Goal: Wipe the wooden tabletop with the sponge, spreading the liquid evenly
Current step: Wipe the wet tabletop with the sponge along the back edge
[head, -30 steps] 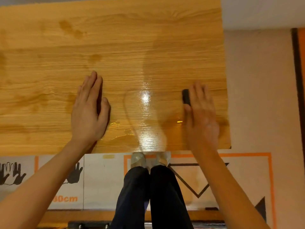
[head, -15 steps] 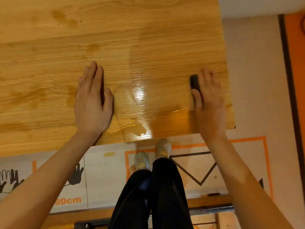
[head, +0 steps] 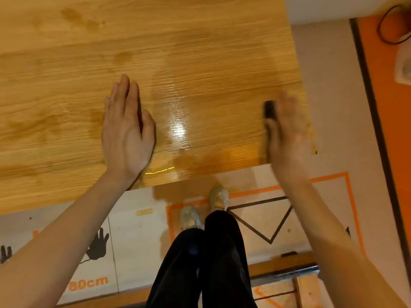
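**Hands flat on the wet bench, sponge under the right**

Both hands are lying on the wooden bench [head: 66,107] with fingers straight. Left hand [head: 126,130] is resting palm down, released and holding nothing, fingers together and pointing away from the person, just left of the glossy wet patch [head: 180,127]. Right hand [head: 287,130] is blurred; its straight fingers are pressing down on the dark sponge [head: 269,109], whose left edge is showing beside the fingers, to the right of the wet patch and close to the bench's right edge. How far the sponge is reaching under the palm cannot be told.

Liquid is shining in a bright streak between the two hands, and a thin yellow glint is lying at the bench's near edge below it. Darker damp stains are showing on the wood far beyond the left hand.

Below the bench edge, the person's dark trousers [head: 204,263] and pale shoes [head: 219,196] are standing on a floor mat [head: 138,230] printed with orange lines and black hand shapes.
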Tool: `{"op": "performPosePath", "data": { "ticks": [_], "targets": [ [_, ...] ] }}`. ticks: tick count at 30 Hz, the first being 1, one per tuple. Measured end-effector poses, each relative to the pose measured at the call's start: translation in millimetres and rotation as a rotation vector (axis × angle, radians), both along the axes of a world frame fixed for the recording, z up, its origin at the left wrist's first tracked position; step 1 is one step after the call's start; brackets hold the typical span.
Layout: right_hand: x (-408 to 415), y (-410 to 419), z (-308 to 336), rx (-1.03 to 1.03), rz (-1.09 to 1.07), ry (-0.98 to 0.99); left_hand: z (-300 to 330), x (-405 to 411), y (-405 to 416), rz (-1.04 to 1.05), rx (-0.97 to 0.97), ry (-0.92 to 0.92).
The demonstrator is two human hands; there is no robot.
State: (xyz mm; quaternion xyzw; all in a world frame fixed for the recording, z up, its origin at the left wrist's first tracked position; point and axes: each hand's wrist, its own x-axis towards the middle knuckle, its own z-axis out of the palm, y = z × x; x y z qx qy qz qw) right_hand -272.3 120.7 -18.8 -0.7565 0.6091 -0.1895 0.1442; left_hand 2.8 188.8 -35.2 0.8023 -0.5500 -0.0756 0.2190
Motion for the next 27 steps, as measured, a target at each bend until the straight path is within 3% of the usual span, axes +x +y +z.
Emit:
{"op": "performPosePath", "data": {
  "ticks": [2, 4, 8, 11, 13, 15, 18, 21, 23, 25, 27],
  "targets": [
    [-20, -5, 1, 0.034, -0.241, -0.097, 0, 0, 1, -0.005, -0.006, -0.01],
    [15, 18, -6, 0.001, -0.284, -0.074, 0, 0, 2, -0.011, -0.014, -0.018],
    [122, 92, -13, -0.138, 0.125, -0.012, 0, 1, 2, -0.02, 0.003, -0.026],
    [103, 82, -7, -0.15, 0.332, -0.014, 1, 2, 2, -0.03, 0.019, -0.03],
    [49, 57, -8, -0.14, 0.203, -0.032, 1, 3, 1, -0.025, 0.021, -0.016],
    [-5, 32, -6, -0.033, -0.106, -0.083, 0, 2, 1, -0.016, 0.023, -0.007],
    [2, 29, -10, -0.039, -0.394, -0.126, 0, 0, 1, -0.012, 0.024, -0.012],
    [84, 78, -16, -0.062, -0.064, -0.033, 2, 0, -1, -0.015, 0.035, -0.004],
    [122, 105, -15, -0.078, 0.145, -0.076, 1, 1, 0, -0.019, 0.042, -0.011],
    [116, 108, -14, -0.116, 0.299, -0.058, 0, 2, 0, -0.03, 0.031, -0.026],
    [76, 91, -13, -0.107, 0.315, -0.03, -1, 3, 0, -0.032, 0.026, -0.039]
  ]
}}
